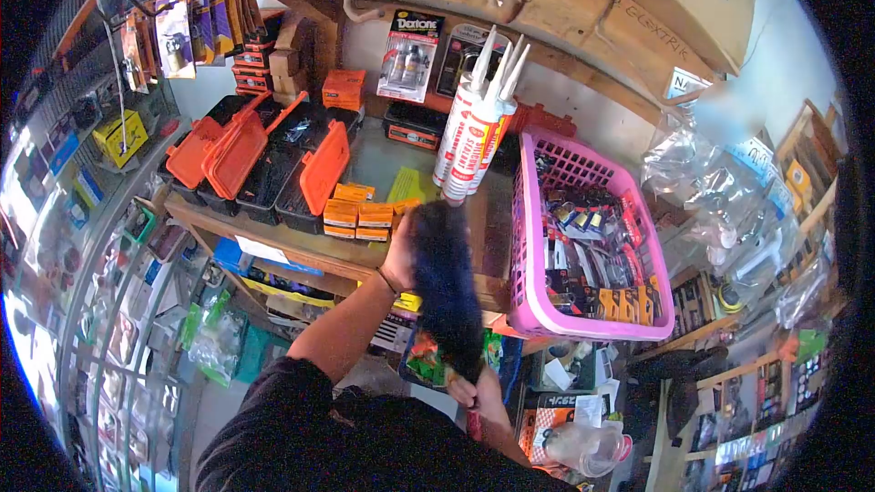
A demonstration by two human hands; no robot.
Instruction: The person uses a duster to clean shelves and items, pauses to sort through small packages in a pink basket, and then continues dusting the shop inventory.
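Cluttered counter (370,153) behind — dark duster (445,296) extends beyond the right fingers (463,392).

The person wears a plain black shirt (365,451), its cloth dark and softly creased, with a loose short sleeve (284,405) that ends near the left elbow and leaves the forearm bare. A thin, dark, cord-like band (389,283) circles the left wrist, just below the left hand (398,253); the right hand (485,392) and the forearm behind it are bare.
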